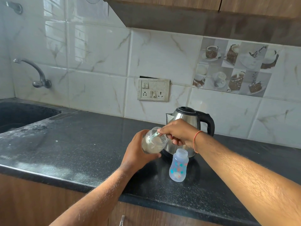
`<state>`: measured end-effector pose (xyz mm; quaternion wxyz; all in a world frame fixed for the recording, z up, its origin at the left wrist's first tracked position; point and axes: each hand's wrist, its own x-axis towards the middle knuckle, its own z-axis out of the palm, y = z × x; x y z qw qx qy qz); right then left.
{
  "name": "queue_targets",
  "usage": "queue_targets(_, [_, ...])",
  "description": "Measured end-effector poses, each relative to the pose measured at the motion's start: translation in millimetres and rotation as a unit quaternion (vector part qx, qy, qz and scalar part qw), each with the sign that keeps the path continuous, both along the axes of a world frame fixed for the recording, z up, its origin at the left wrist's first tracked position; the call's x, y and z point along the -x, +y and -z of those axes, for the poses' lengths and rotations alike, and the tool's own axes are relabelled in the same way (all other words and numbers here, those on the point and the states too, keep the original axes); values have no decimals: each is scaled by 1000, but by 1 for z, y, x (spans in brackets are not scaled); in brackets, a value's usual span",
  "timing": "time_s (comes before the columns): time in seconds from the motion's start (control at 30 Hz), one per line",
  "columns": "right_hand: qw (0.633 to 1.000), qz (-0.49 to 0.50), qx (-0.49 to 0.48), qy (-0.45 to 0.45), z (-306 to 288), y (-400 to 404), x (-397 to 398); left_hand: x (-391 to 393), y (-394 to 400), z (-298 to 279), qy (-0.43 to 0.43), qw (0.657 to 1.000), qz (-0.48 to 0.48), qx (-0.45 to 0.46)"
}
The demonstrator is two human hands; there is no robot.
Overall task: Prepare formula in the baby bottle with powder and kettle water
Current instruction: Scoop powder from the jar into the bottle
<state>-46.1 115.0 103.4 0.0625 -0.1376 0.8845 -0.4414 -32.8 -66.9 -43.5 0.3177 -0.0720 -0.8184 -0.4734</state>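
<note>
My left hand (138,154) grips a clear jar (154,141) of white powder, tilted with its mouth toward the right, above the counter. My right hand (178,132) pinches a spoon (155,135) whose bowl reaches into the jar's mouth. An open baby bottle (178,165), translucent with leaf prints and no cap, stands upright on the black counter just below my right wrist. A steel kettle (189,119) with a black lid and handle stands right behind the hands, partly hidden by them.
The black stone counter (81,144) runs left to a dark sink (24,115) under a wall tap (37,74). A switch and socket plate (153,89) sits on the tiled wall. An overhead cabinet (211,17) hangs above. A drawer handle (121,220) shows below the counter edge.
</note>
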Motion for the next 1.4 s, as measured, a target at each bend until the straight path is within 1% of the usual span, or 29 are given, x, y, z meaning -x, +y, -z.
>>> queue_targets(0.2, [997, 45, 60, -33, 3, 10, 4, -3, 1, -1, 3, 1000, -2, -5])
queue_targets(0.4, [989, 64, 122, -56, 3, 33, 6, -4, 1, -2, -2, 1000, -4, -16])
queue_targets(0.5, [986, 63, 149, -49, 2, 51, -1, -5, 1, -2, -8, 1000, 0, -19])
queue_targets(0.63, [985, 60, 163, -8, -1, 80, -15, -5, 1, -2, -14, 1000, 2, -17])
queue_targets(0.73, [987, 67, 144, 31, 1, 99, -23, -6, 2, -2, -11, 1000, -2, -10])
queue_targets(0.87, [989, 65, 123, 53, 10, 117, -29, -6, 2, -2, -14, 1000, -3, -7])
queue_targets(1.0, [991, 57, 94, 73, 17, 118, -33, -8, 2, -2, -15, 1000, -5, -2])
queue_targets(1.13, [991, 46, 53, 114, 20, 113, -38, -8, 2, -2, -16, 1000, -9, 0])
queue_targets(1.27, [982, 36, -3, 185, 21, 111, -41, -8, 2, -2, -19, 1000, -10, 1])
queue_targets(1.33, [970, 22, -45, 237, 20, 111, -43, -8, 2, -2, -18, 1000, -11, 1])
queue_targets(1.4, [951, -1, -95, 296, 19, 112, -45, -8, 2, -2, -16, 1000, -11, 2])
